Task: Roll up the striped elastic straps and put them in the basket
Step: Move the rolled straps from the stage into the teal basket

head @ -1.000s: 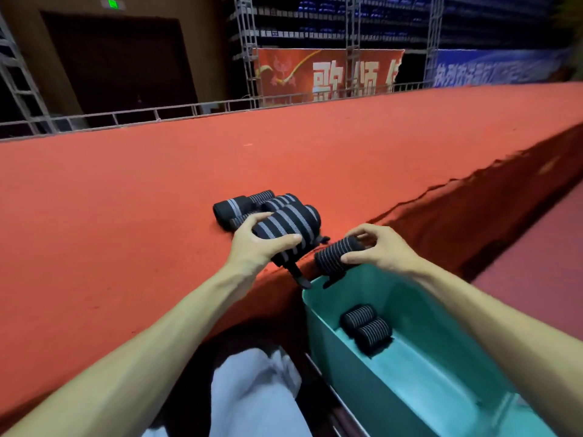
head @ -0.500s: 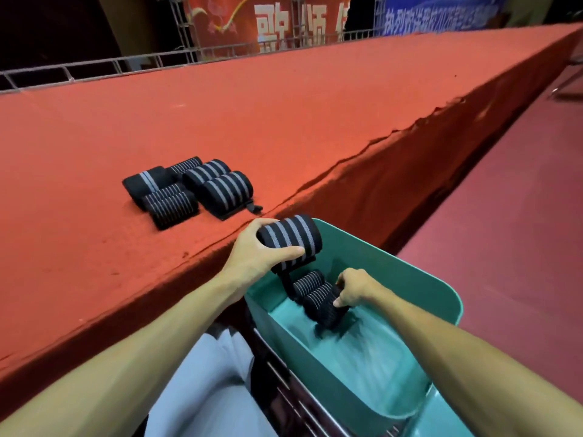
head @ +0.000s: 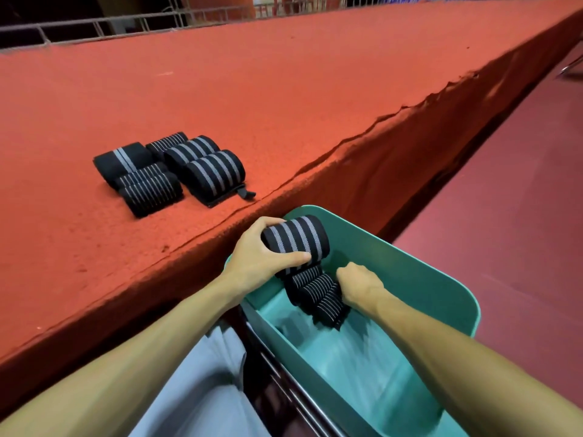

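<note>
My left hand grips a fat rolled black strap with grey stripes just above the near-left end of the teal basket. My right hand is down inside the basket, fingers curled on a thin-striped roll. Two more thin-striped rolls lie beside it on the basket floor. Several rolled straps sit in a cluster on the red carpeted platform, left of the basket.
The platform's front edge runs diagonally from lower left to upper right, with the basket tucked just below it. Dark red floor lies to the right. A metal rail borders the platform's far side. My lap in light fabric is below.
Both hands carried rolls from the platform edge over to the basket. The right hand went down into the basket with its thin-striped roll; the left hand now holds its fat roll over the basket.
</note>
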`<state>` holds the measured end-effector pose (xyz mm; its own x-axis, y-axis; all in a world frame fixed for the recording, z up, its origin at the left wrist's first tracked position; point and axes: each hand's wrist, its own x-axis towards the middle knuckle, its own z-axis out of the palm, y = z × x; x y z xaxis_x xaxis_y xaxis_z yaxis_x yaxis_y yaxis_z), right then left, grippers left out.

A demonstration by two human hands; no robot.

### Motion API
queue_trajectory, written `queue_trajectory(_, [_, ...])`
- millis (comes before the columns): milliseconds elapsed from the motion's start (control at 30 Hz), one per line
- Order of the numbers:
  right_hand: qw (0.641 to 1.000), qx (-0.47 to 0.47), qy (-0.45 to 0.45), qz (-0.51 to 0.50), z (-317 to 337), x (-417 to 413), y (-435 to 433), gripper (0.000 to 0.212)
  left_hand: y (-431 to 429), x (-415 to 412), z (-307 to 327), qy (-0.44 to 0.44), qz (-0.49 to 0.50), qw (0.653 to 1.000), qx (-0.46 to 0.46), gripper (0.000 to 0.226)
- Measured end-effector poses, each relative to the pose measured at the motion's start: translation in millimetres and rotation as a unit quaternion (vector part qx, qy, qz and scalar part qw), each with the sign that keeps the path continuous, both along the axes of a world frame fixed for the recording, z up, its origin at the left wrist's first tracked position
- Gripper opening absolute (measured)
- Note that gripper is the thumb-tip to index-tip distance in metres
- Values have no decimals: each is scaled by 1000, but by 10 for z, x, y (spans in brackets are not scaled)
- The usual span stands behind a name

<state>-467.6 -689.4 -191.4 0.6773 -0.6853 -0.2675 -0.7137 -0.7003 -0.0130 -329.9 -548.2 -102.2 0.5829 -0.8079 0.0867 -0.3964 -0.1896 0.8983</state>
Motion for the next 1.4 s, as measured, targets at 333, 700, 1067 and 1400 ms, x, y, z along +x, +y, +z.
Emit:
queue_trajectory(333, [998,13,-62,-3,450,-116,33,22,140,-85,29,14,28,999,10,63])
queue_trajectory(700, [756,505,-415,19,1205,-203,159,47,137,-272,191,109,37,992,-49,61])
queue_trajectory(1067, [836,449,-316,4,1134,-606,-49,44,-60,-450,59,42,-147,976,154,55])
queue_trajectory(1400, [977,192,81,36,479,-451,-139,68,-221,-178,-188,-51,-225,956,181,13])
